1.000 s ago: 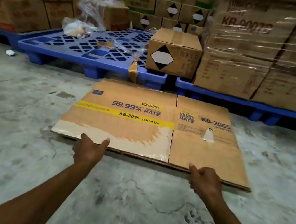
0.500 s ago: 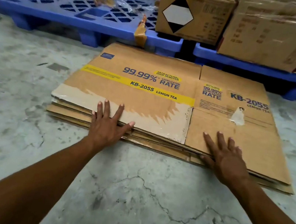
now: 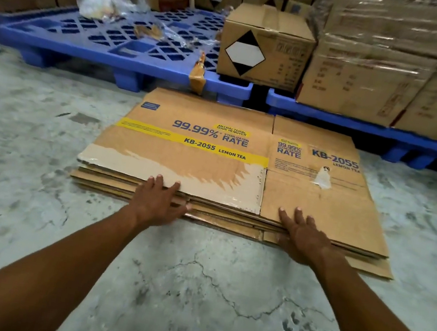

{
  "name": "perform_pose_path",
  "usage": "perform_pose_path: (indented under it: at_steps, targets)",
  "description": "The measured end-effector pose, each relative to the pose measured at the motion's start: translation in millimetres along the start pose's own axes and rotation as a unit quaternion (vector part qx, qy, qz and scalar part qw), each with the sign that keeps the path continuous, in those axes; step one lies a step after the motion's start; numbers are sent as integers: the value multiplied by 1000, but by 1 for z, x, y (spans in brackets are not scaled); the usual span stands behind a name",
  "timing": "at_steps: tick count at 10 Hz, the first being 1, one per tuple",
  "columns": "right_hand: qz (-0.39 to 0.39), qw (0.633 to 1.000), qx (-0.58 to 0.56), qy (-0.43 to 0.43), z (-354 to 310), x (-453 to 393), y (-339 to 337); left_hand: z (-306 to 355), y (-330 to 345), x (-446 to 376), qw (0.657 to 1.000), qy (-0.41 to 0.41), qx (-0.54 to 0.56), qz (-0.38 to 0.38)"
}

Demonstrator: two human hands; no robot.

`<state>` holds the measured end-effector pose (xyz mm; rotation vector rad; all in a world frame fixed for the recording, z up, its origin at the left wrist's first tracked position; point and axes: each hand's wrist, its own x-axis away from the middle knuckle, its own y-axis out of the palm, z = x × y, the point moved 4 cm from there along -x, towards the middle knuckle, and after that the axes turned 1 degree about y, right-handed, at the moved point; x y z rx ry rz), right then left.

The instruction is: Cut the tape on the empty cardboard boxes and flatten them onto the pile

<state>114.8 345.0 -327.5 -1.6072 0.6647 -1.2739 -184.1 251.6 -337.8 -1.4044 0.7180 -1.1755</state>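
A person is reaching both bare arms out to a pile of flat cardboard (image 3: 169, 200) on the grey, cracked floor (image 3: 26, 163). On top of the pile lies a flattened box (image 3: 239, 168), brown with a yellow stripe and blue words that say "99.99% RATE" and "KB-2055 LEMON TEA". Some of its top skin is torn off along the near edge, so a pale patch shows there. A bit of old clear tape (image 3: 323, 177) is stuck on its right half. The left hand (image 3: 158, 201) is at the near edge of the flat box, its fingers spread wide and lying flat, tips on top of the card and thumb by the side of the pile. The right hand (image 3: 302, 235) is at the near edge too, further right, fingers also spread and flat on the card. Neither hand is gripping anything. Behind the pile is a blue plastic pallet (image 3: 102, 44) with some crumpled clear plastic wrap (image 3: 108, 2) on it. A strip of brown tape (image 3: 198, 76) hangs off its front edge. One closed cardboard box (image 3: 264, 46) with a black and white diamond sign sits at the right end of that pallet. To the right, big wrapped boxes (image 3: 399, 65) are stacked on another blue pallet (image 3: 360, 127).
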Motion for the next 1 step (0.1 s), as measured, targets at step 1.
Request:
perform_pose_path:
  at_steps: [1]
  targets:
    - [40,999,-18,-30,0,28,8,28,22,54,996,82,35,-31]
